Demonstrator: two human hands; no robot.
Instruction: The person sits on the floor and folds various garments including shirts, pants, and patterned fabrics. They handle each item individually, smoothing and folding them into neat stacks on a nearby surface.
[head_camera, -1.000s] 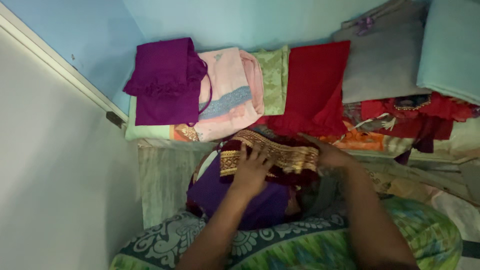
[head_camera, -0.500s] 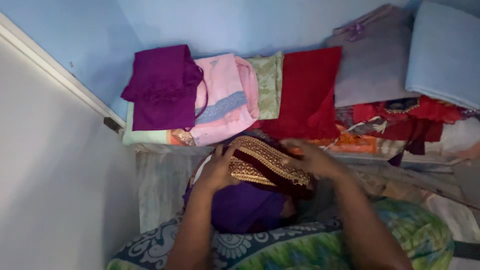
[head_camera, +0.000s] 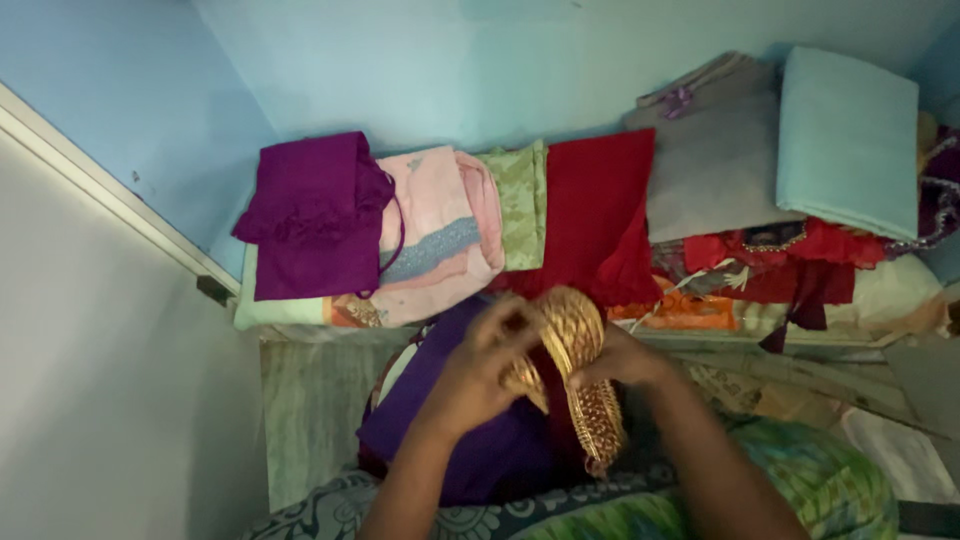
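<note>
Two hands at work, one garment between them. Left hand (head_camera: 487, 362) and right hand (head_camera: 618, 362) both grip a gold-embroidered border band (head_camera: 585, 375) on a dark maroon and purple cloth (head_camera: 470, 440); fingers of each curl tight around the band, pinching it from either side. The cloth lies low in centre view, on the person's lap over a green patterned fabric (head_camera: 800, 490), just in front of a ledge. The band's long axis runs near vertical in view, bowed into an arch, top end toward the ledge and lower end hanging toward the person. Along the ledge, folded pieces in a row, counted: one purple garment (head_camera: 310, 215), one pink garment (head_camera: 440, 235), one pale green piece (head_camera: 520, 200), one red cloth (head_camera: 600, 200), one grey piece (head_camera: 715, 170), one light teal piece (head_camera: 848, 140); loose red and orange fabrics (head_camera: 780, 260) are heaped below the last two. Half a second earlier the band lay flatter, slanting across the cloth; now it stands gathered and upright, and the hands have drawn closer together.
</note>
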